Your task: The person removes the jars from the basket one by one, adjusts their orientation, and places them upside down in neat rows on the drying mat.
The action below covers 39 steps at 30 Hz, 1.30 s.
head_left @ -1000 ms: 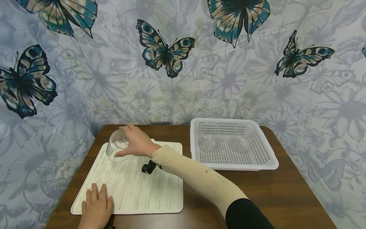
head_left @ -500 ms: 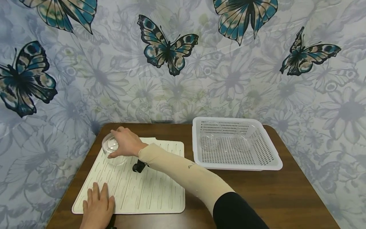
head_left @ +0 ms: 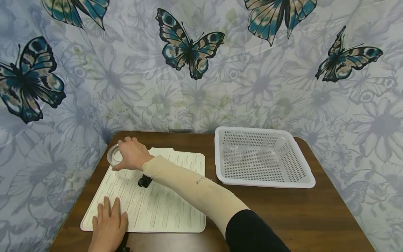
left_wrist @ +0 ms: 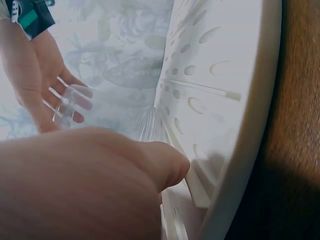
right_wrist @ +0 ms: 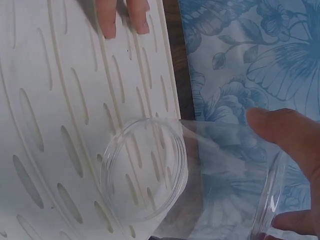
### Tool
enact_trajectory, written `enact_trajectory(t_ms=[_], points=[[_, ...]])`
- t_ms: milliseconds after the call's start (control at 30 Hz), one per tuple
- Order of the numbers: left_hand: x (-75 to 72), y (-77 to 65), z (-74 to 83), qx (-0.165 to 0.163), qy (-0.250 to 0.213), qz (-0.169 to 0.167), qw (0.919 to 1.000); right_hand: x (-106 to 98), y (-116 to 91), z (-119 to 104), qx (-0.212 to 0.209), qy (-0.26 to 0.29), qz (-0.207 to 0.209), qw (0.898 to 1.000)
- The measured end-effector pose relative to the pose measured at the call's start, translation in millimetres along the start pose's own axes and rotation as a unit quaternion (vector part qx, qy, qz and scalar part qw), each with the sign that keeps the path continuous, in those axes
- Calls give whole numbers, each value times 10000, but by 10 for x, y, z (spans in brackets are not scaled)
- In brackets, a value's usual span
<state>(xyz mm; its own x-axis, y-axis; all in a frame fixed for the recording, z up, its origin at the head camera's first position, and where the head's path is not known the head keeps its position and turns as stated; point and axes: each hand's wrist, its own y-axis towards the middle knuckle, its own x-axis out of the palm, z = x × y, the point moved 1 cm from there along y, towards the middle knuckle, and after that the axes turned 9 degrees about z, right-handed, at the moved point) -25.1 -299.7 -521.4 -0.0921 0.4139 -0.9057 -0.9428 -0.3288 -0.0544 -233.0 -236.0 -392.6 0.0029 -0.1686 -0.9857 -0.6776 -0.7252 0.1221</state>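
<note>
Right grip (head_left: 133, 154) clasps transparent round cup (right_wrist: 220, 175) by upper end, likely leaving lower end free, at far-left corner of cream rectangular ribbed mat (head_left: 170, 206); left grip (head_left: 108, 224), straight-fingered, rests near-left, probably steadying mat.

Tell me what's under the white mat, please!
Brown table: it shows around the white mat. Anything beneath the mat's middle is covered, so I can't tell. The left hand rests on top.

A brown wooden table (head_left: 283, 213) is backed by a floral backdrop (head_left: 116, 80) (butterflies (head_left: 190, 49) are printed across it), and a white perforated basket (head_left: 267, 182) is set toward the far right.
</note>
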Motion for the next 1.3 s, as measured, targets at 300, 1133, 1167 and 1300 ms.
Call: enact_trajectory(t_ms=[300, 1133, 1167, 1300], points=[[9, -21, -2, 37, -33, 99, 9999, 39, 73, -95, 333, -525, 119, 9980], [22, -28, 17, 124, 18, 300, 9995, 141, 49, -95, 589, -731, 559, 9940], [21, -27, 16, 122, 21, 296, 9995, 148, 44, -97, 581, -758, 574, 9938], [8, -26, 8, 83, 40, 218, 9997, 161, 28, -103, 548, -846, 563, 9933]])
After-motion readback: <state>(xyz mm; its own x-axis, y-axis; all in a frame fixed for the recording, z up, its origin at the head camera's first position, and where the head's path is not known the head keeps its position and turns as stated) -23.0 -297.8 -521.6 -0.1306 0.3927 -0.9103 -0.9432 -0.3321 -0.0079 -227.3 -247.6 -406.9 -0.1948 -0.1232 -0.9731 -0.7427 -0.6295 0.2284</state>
